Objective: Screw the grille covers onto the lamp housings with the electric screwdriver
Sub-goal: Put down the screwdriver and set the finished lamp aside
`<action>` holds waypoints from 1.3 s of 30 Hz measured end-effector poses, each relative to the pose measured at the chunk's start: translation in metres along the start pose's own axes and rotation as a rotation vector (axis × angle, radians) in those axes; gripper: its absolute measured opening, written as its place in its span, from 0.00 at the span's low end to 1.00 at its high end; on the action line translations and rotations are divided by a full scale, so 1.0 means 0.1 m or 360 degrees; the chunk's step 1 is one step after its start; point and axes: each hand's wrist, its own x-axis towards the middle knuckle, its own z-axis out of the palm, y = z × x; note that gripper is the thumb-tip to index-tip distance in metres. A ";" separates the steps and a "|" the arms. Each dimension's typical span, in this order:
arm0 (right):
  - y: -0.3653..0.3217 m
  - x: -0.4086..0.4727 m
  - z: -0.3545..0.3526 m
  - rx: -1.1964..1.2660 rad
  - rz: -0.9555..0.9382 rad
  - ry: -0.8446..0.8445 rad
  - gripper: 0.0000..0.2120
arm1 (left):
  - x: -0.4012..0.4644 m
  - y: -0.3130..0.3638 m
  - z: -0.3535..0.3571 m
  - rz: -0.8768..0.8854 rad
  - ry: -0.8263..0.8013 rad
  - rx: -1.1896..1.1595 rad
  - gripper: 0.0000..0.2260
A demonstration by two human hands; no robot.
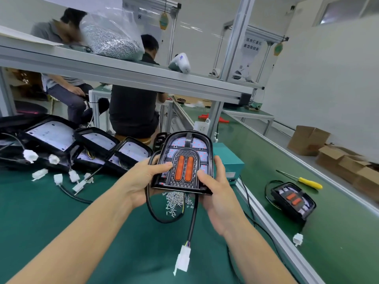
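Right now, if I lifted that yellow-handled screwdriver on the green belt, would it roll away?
The yellow-handled screwdriver probably feels stiff and light: thin metal shaft, slim handle. Its handle looks rounded, so a nudge on the flat green belt might roll it.

The lamp housing [207, 144] is showing glossy black plastic, and its grille cover [185, 168] is looking like textured plastic around two smooth orange lenses. The bench mat [41, 201] is appearing matt green, the loose screws [176, 201] are glinting as bright metal, and the boxes [307, 140] are looking like plain brown cardboard.
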 end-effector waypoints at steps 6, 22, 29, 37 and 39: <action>-0.09 -0.09 -0.20 -0.0036 -0.0013 0.0136 0.37 | 0.08 -0.11 0.26 -0.0050 -0.0061 0.0031 0.11; -0.38 -0.36 -1.13 0.0098 -0.0140 0.0533 0.30 | 0.37 -0.55 1.28 -0.0153 -0.0253 0.0148 0.11; -0.56 -0.44 -1.61 0.0265 -0.0236 0.0864 0.22 | 0.41 -0.73 1.78 -0.0036 -0.0395 0.0291 0.17; -0.65 -0.58 -2.32 0.0490 -0.0439 0.1383 0.25 | 0.29 -1.14 2.16 -0.0074 -0.0794 0.0648 0.17; -0.62 -0.61 -2.46 0.0516 -0.0443 0.1477 0.25 | 0.25 -1.27 2.27 -0.0105 -0.0837 0.0668 0.21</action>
